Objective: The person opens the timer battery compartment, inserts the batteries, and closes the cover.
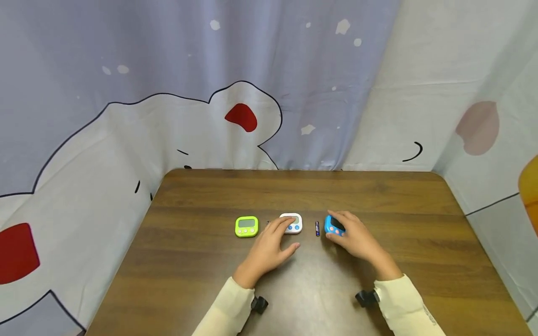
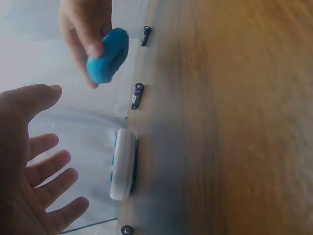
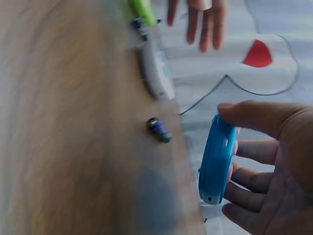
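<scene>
My right hand (image 1: 357, 237) grips a blue digital timer (image 3: 217, 161) by its edges, thumb on one side and fingers on the other. The right wrist view has this timer raised off the tabletop. My left hand (image 1: 269, 247) hovers over a white digital timer (image 1: 297, 224), fingers spread and holding nothing. In the left wrist view the white timer (image 2: 123, 164) lies flat beyond those fingers. A small dark battery (image 1: 317, 228) lies between the white and blue timers. To the left sits a green digital timer (image 1: 246, 227) with its screen facing up.
Another battery (image 2: 127, 230) lies on the left side of the white timer, mostly covered by my left hand in the head view. A further battery (image 2: 145, 35) shows past the blue timer. The brown wooden table (image 1: 189, 280) ends against a printed curtain (image 1: 319, 93).
</scene>
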The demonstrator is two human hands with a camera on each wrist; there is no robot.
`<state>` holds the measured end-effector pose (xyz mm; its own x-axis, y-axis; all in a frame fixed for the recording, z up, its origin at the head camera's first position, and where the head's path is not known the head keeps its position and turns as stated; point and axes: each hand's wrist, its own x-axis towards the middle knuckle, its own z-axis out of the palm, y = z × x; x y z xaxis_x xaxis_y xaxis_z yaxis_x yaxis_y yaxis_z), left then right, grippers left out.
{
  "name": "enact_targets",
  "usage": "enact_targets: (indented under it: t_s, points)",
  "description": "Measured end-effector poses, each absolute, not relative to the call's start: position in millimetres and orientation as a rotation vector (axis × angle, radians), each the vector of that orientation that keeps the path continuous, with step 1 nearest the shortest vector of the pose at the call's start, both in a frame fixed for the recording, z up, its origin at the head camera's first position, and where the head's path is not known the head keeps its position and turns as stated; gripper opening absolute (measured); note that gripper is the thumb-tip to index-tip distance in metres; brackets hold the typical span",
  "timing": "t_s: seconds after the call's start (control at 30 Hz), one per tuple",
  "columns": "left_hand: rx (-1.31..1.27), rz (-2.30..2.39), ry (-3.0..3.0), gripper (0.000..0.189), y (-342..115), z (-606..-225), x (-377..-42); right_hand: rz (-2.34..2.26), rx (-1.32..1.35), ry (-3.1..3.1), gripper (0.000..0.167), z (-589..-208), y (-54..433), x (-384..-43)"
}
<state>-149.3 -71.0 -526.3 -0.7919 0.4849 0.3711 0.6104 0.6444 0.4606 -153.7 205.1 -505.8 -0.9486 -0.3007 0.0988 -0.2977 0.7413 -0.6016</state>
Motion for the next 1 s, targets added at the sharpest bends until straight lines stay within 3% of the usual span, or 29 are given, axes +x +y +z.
enact_targets:
  t_s: [0.37,0.73,1.0]
  points:
    - [-0.878,-0.887,-2.626,0.044,-63.7,-526.1,-155.8,-1.692,-0.422,2.591,0.063,-488.0,198.8,-155.1]
    - [-0.776,-1.003,-2.705,0.043,-61.1,-515.1,-169.8,-2.179,-0.407,2.228,0.054,-492.5,180.8,-157.1]
    - [-0.787,-1.153,-2.639,0.039,-57.6,-509.2,-178.6,-2.275,-0.378,2.104,0.051,-498.1,177.6,-156.8]
